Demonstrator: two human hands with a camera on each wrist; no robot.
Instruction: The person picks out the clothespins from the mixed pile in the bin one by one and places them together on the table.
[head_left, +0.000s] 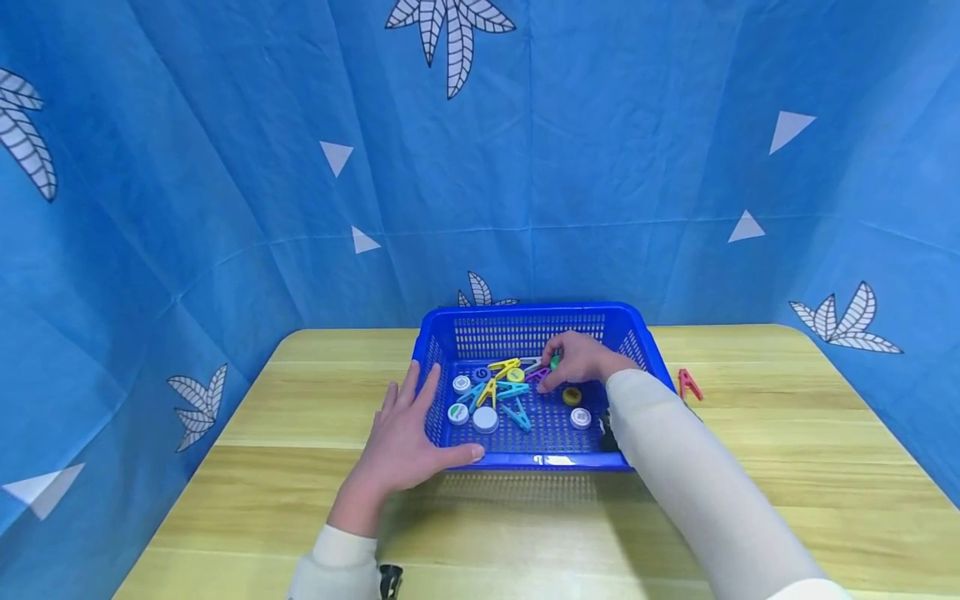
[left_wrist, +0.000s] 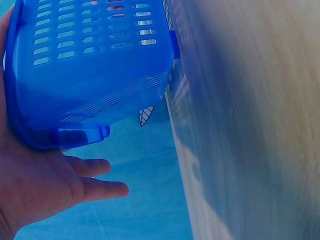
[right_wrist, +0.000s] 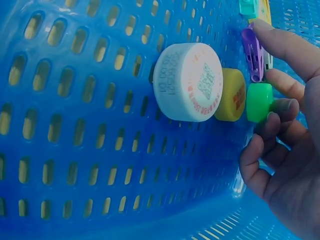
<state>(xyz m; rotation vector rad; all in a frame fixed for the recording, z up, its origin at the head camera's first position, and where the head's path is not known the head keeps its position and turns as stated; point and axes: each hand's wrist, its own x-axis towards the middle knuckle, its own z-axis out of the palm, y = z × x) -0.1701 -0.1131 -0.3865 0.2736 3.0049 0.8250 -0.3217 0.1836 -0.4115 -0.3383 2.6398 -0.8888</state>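
A blue plastic basket [head_left: 517, 460] with perforated walls holds clothespins and bottle caps. My left hand [head_left: 405, 433] lies against its front left corner, fingers spread and straight, with the thumb over the front rim. Inside the basket, my right hand [head_left: 581, 358] bends its fingers over a purple clothespin [right_wrist: 253, 52] and a green cap [right_wrist: 260, 102]. The thumb tip touches one end of that clothespin, and the index fingertip is beside the other; whether they pinch it I cannot tell. Close by are a yellow cap [right_wrist: 231, 95] and a white cap [right_wrist: 187, 82].
Light blue clothespins [head_left: 516, 414], yellow clothespins [head_left: 505, 365] and several more caps [head_left: 485, 420] are spread over the basket's left half. Outside, a red clothespin [head_left: 688, 384] lies on the wooden table [head_left: 292, 417] to the right. A blue curtain [head_left: 480, 167] hangs behind.
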